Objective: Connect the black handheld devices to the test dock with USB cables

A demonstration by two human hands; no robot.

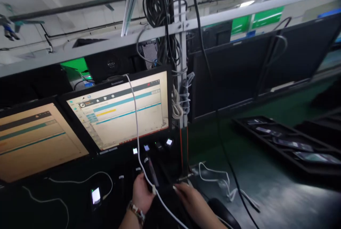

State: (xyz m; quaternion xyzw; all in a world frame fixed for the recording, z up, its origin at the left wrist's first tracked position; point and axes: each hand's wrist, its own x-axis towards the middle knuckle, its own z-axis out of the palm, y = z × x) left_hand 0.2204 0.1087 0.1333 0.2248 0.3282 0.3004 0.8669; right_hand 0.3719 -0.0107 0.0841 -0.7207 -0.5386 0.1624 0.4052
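My left hand point(143, 193), with a beaded bracelet on its wrist, is closed at the bottom middle. A white cable point(137, 126) hangs down in front of the monitor and passes across my left thumb. To its right, my right hand point(190, 200) has its fingers bent together at the edge of a dark area between the hands. What either hand holds is too dark to make out. A slim dark bar-like thing point(153, 174) shows just beyond my left hand. Several small devices with lit screens, one a small phone-like device point(96, 196), lie on the dark bench.
A Lenovo monitor point(128, 115) stands ahead, with another lit monitor point(39, 140) on its left. A metal post point(182, 101) carries coiled cables. Rightward are dark monitors point(231, 76), a loose white cable point(226, 179) and a black tray point(282, 150) holding several phones.
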